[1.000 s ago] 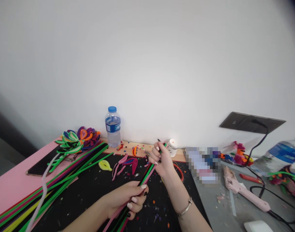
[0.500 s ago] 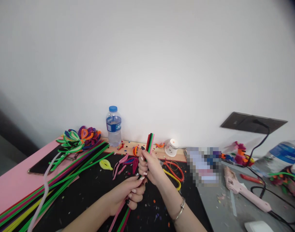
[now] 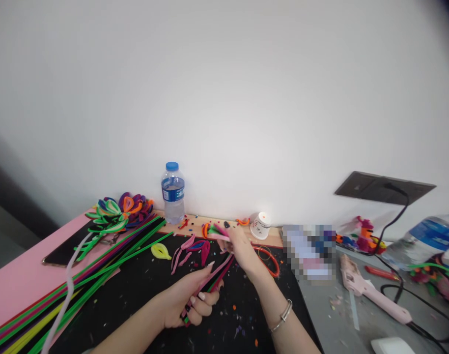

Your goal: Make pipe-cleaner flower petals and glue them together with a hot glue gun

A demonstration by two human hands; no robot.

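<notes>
Both my hands hold one bundle of pipe cleaners, pink, green, black and red, above the black mat. My left hand is closed round the lower part of the bundle. My right hand is closed on its upper end and bends the tips over to the left. Just beyond my right hand lie small folded pink and purple pipe cleaner pieces and a yellow loop.
Long pipe cleaners fan across the left. Looped pipe cleaner flowers, a phone, a water bottle and a white cup stand at the back. A red ring, pink glue gun and cables lie right.
My right hand has slid along the bundle toward my left hand, then bent the upper tips from upright over to the left. My left hand moved slightly down.
</notes>
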